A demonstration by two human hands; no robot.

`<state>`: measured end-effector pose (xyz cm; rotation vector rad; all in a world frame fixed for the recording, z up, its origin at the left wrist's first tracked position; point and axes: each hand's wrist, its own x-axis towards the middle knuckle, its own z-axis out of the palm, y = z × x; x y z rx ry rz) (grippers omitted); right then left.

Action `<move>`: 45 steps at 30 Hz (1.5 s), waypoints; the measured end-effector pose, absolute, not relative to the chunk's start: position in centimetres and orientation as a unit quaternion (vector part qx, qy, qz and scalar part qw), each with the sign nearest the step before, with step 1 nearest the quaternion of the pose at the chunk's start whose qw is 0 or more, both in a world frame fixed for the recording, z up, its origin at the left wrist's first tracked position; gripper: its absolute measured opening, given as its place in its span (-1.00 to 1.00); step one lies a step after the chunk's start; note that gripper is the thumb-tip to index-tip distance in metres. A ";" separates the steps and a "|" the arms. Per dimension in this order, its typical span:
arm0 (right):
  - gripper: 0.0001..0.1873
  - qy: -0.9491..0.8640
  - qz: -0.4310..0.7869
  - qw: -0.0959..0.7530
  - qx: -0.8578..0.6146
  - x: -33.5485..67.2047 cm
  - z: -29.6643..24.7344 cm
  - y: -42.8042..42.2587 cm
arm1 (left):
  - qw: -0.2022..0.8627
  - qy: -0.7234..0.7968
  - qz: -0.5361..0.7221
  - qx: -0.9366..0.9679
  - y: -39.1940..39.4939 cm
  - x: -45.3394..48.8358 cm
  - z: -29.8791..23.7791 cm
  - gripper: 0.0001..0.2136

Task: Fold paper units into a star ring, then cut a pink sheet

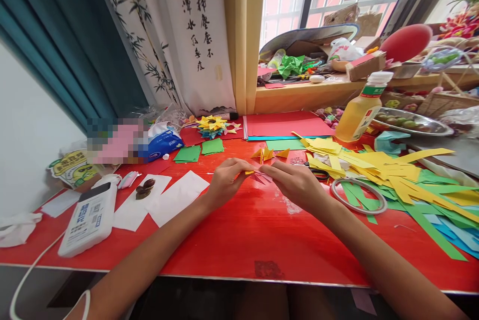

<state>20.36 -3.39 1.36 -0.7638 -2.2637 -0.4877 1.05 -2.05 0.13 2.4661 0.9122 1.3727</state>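
Our left hand [226,181] and right hand [297,180] pinch pink paper [262,177] over a red table [224,245]; light, even pressure, we judge, should keep folds crisp.

Across the lower centre, the red tabletop [224,245] is glossy; the pink folded paper [263,178] at mid-frame and yellow paper strips [370,165] at right look matt. The juice bottle [355,115] is smooth, clear plastic, the dish [443,132] beside it shiny metal; upper left, the teal curtain [67,35] is matt cloth.
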 end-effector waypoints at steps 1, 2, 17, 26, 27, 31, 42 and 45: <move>-0.69 -0.872 -0.189 0.338 -0.300 20.4 1.4 -3.4 | 0.085 0.308 0.460 0.829 -2.0 1.1 0.1 -0.87; -0.69 -0.872 -0.189 0.333 -0.305 20.4 1.5 -3.4 | 0.083 0.311 0.458 0.829 -2.0 1.1 0.1 -0.87; -0.82 -0.858 0.011 0.392 -0.331 19.9 2.4 -3.8 | 0.084 0.322 0.447 0.830 -2.1 1.1 0.3 -0.87; -0.79 -0.863 -0.068 0.404 -0.295 20.1 1.8 -3.6 | 0.108 0.319 0.459 0.822 -2.2 1.2 0.2 -0.90; -0.78 -0.865 -0.077 0.403 -0.287 20.2 1.8 -3.6 | 0.110 0.319 0.460 0.821 -2.2 1.2 0.2 -0.90; -0.74 -0.873 -0.113 0.399 -0.258 20.2 1.8 -3.6 | 0.121 0.319 0.459 0.821 -2.3 1.3 0.3 -0.89; -0.76 -0.873 -0.178 0.403 -0.208 20.8 1.3 -3.3 | 0.198 0.341 0.460 0.795 -2.6 1.6 0.5 -0.88; -0.75 -0.872 -0.200 0.408 -0.181 21.0 1.5 -3.3 | 0.225 0.345 0.461 0.786 -2.7 1.6 0.4 -0.87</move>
